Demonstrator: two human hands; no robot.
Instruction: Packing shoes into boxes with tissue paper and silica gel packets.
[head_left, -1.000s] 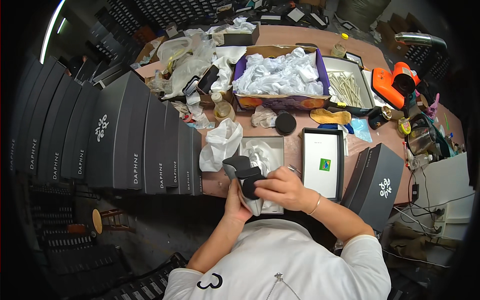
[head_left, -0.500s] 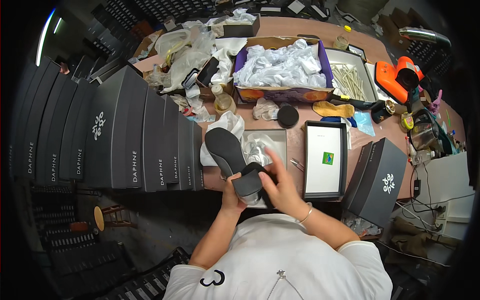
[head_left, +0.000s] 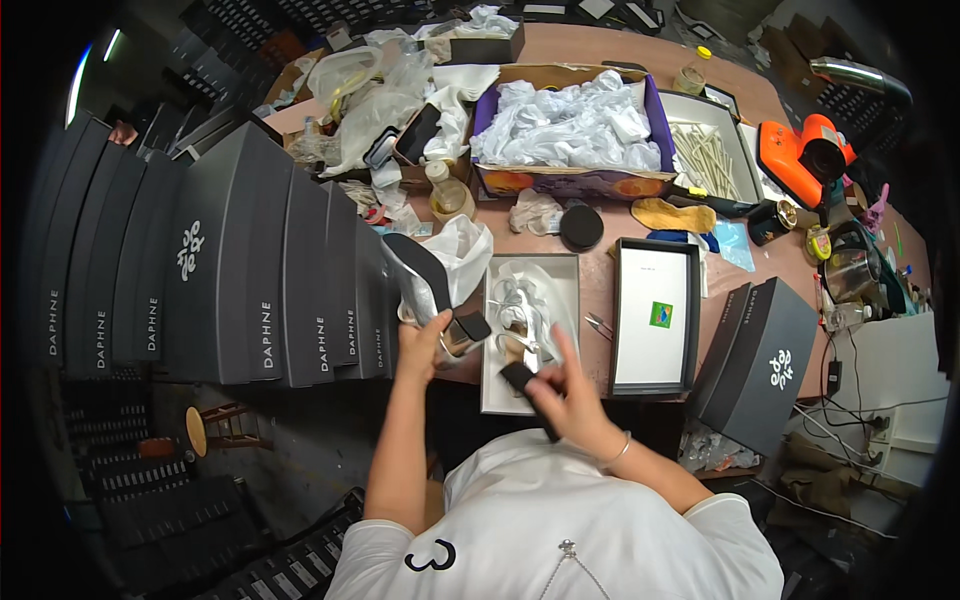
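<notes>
clock directions run from the open box, 12 toward the table's far side.

- table [head_left: 580, 45]: pinkish top, cluttered.
- boxes [head_left: 220, 260]: dark grey, standing in a row, 9 to 10 o'clock.
- carton [head_left: 570, 185]: purple, filled with crumpled white plastic, 12 o'clock.
- closed boxes [head_left: 770, 365]: dark grey, leaning together, 3 o'clock, beyond the lid.
- open box [head_left: 500, 395]: pale inside, holding white wrapping [head_left: 530, 295].
- lid [head_left: 640, 350]: dark rim, white inside, 3 o'clock, near the open box.
- orange tool [head_left: 785, 160]: 2 o'clock, well apart.
- shoe [head_left: 418, 275]: silver-grey, dark sole; in the left hand at 10 o'clock, tilted, toe end toward 11, heel toward 4 and just beside the open box.
- white paper [head_left: 465, 255]: crumpled, 10 to 11 o'clock, behind the shoe.
- left hand [head_left: 418, 345]: 9 o'clock; fingers wrapped round the shoe near its heel, thumb pressed on it.
- right hand [head_left: 575, 400]: 5 o'clock, slightly blurred; thumb and lower fingers pinching a black pad [head_left: 530, 390], one finger stretched toward 12.
- bottle [head_left: 450, 195]: 11 o'clock.
- black disc [head_left: 580, 228]: 1 o'clock.
- green label [head_left: 661, 314]: inside the lid.
</notes>
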